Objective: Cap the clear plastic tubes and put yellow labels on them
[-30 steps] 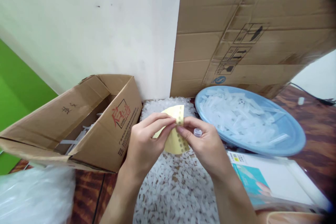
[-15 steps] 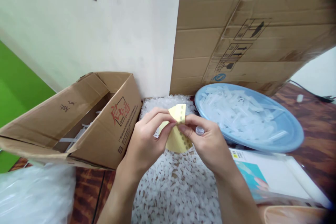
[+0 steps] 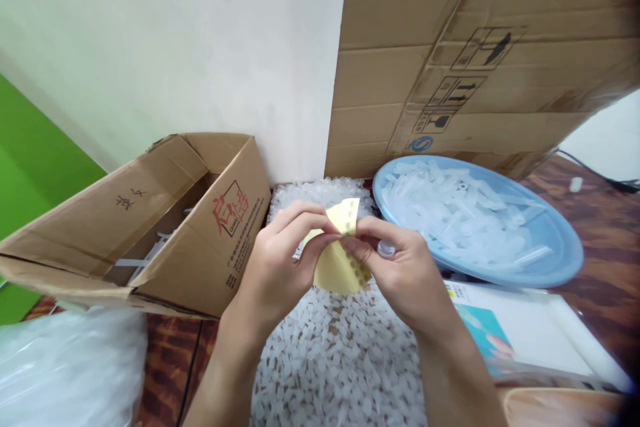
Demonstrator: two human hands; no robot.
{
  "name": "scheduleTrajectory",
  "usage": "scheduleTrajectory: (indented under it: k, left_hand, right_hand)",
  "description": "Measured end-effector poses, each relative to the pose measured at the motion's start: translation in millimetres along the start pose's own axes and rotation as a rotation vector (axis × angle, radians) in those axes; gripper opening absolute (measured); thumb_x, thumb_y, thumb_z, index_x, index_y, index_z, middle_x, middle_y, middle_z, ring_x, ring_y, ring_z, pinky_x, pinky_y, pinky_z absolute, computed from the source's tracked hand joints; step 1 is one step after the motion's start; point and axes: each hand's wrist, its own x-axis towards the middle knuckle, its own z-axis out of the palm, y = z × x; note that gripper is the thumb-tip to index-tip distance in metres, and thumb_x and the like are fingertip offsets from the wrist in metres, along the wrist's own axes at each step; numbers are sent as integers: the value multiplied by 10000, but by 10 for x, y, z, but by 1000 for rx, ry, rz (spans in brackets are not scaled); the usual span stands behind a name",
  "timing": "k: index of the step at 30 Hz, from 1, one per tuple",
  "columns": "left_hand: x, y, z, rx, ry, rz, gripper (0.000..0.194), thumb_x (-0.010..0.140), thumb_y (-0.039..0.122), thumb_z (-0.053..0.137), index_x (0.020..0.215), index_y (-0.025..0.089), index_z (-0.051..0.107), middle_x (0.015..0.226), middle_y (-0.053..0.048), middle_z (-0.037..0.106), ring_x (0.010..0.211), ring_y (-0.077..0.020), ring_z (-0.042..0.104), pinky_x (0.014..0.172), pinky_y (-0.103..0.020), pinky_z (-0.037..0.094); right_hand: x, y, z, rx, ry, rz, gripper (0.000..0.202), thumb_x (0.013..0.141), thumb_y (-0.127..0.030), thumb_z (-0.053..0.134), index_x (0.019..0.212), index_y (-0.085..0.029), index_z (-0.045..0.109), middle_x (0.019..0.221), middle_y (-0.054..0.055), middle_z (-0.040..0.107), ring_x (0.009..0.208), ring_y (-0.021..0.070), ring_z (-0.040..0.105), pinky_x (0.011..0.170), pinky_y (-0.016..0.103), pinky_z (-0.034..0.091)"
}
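A curved yellow sheet (image 3: 337, 270) with rows of small round marks is pinched between both hands at the centre. My left hand (image 3: 287, 253) holds it with thumb and forefinger from the left. From the right, my right hand (image 3: 395, 267) pinches it close beside the left fingertips. A small clear round piece (image 3: 386, 249) is also tucked in the right hand, by the curled fingers. Many small translucent pieces (image 3: 335, 360) are spread beneath the hands, with a heap of clear pieces (image 3: 320, 193) behind them.
An open cardboard box (image 3: 200, 253) stands left, holding white strips. On the right, a blue basin (image 3: 565, 257) holds translucent pieces, in front of a large carton (image 3: 380, 80). A plastic bag (image 3: 70, 367) lies lower left, a white packet (image 3: 545, 333) lower right.
Both hands still pinch the yellow sheet, whose upper end has shifted slightly right. The right hand has moved a little right, and the view has shifted slightly.
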Motion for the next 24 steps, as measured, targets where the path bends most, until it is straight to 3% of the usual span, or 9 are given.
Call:
scheduleTrajectory:
  k: [12,24]
  left_hand:
    - [9,22,26,-24,44,23,140,928,34,697,961,169,716,963,-39,721,908,-125,693,840,-234,563]
    - [-5,-15,30,-12,-75,-12,128,996,78,589,984,206,580,975,-43,630,924,-160,622,825,-286,543]
  right_hand:
    - [-11,-38,8,-39,21,-28,230,966,-205,649,738,-194,617,707,-39,552,687,118,496,625,225,385]
    - [-2,-24,-3,-11,-4,-3,224,955,-213,648,733,-195,620,709,-24,552,677,133,490,617,247,382]
